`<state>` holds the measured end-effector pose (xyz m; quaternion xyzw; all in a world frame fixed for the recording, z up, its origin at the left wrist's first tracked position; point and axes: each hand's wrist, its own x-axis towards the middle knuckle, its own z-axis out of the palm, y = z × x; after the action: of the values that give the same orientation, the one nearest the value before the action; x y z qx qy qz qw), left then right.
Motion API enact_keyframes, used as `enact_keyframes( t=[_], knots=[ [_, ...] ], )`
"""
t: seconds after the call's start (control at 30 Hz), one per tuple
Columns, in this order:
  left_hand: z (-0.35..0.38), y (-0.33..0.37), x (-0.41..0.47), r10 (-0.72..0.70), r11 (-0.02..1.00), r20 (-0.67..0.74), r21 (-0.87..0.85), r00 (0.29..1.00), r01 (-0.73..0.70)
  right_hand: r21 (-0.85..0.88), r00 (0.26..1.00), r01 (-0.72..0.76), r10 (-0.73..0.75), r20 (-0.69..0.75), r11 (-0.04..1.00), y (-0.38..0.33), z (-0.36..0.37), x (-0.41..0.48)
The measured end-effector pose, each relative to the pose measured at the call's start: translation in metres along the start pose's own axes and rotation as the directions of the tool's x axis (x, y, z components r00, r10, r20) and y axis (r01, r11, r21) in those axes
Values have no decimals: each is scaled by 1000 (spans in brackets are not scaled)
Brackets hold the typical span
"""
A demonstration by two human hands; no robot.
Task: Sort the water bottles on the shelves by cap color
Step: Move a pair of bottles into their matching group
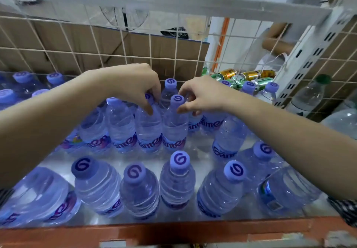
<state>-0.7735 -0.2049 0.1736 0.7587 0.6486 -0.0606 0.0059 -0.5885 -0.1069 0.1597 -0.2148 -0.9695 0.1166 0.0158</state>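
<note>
Several clear water bottles with purple caps stand on a shiny shelf [201, 147] with an orange front edge. My left hand [135, 85] grips the neck of one purple-capped bottle [148, 130] in the middle row; its cap is mostly hidden under my fingers. Right beside it, my right hand [199, 95] pinches the neck of the neighbouring purple-capped bottle [174, 126], whose cap shows. Both bottles stand upright and touch each other. A bottle with a green cap [311, 95] stands behind the wire mesh at the right.
A white wire grid [150, 54] closes the back of the shelf, with cardboard boxes [77, 43] behind it. Drink cans [243, 77] lie in a heap at the back right. A white slotted upright [309, 54] stands at the right. Another person's arm [276, 43] shows beyond it.
</note>
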Motion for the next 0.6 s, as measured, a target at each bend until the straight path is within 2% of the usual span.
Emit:
enact_keyframes(
  t=[0.13,0.2,0.3,0.4,0.5,0.6],
  knots=[
    [-21,30,13,66,987,-271,-123,960,-103,87,979,-47,63,-195,995,28,-33,-36],
    [-25,52,27,140,980,-315,-89,939,-176,77,975,-94,107,-195,993,52,-47,-60],
    [-16,85,49,214,969,-272,-61,938,-239,47,984,-154,158,-77,987,87,-54,-97],
    [-4,112,69,243,964,-183,-65,953,-258,-27,986,-154,155,54,988,114,-51,-127],
    [0,134,89,178,979,-112,-75,978,-187,1,982,-78,77,175,997,129,-48,-149],
    [6,154,105,105,994,-107,1,989,-106,48,981,47,-55,185,998,137,-41,-161]
  ],
)
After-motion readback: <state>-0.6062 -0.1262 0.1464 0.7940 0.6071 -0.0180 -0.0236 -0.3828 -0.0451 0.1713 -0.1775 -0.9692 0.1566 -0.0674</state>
